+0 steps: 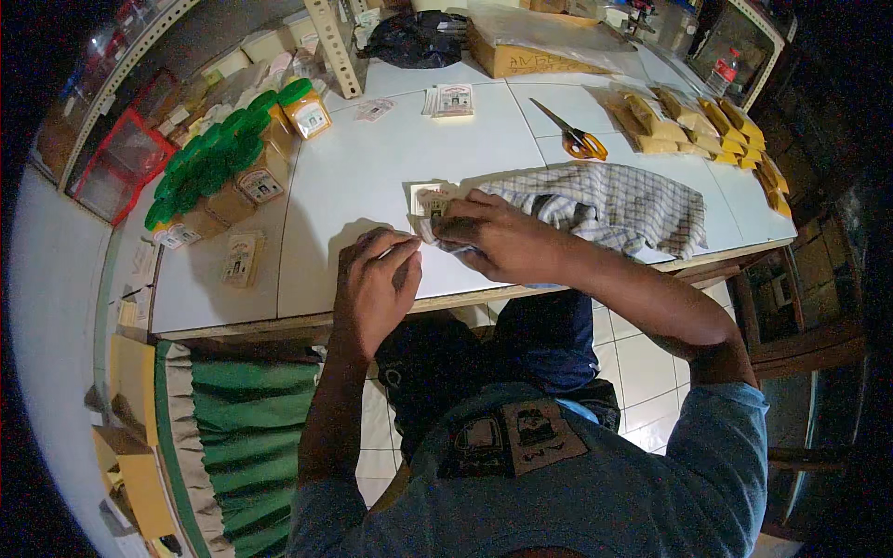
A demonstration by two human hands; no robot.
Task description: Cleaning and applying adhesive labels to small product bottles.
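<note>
My right hand (513, 237) rests over a small stack of printed paper labels (427, 197) near the table's front edge. Its curled fingers cover the stack's lower right part. Close to its left, my left hand (380, 275) has its fingertips bent together by the stack's lower left corner. Whether either hand pinches a label is hidden by the fingers. Beside and partly behind my right hand lies a crumpled checked cloth (628, 202). Further left on the table is another small pile of labels (241, 259).
Jars with green lids (209, 164) stand in rows at left, one labelled jar (305, 111) behind them. Scissors (572, 132) with orange handles lie beyond the cloth. Filled plastic packets (698, 122) are at right. More labels (452, 101), a cardboard box (537, 59) and a shelf post (333, 49) are behind.
</note>
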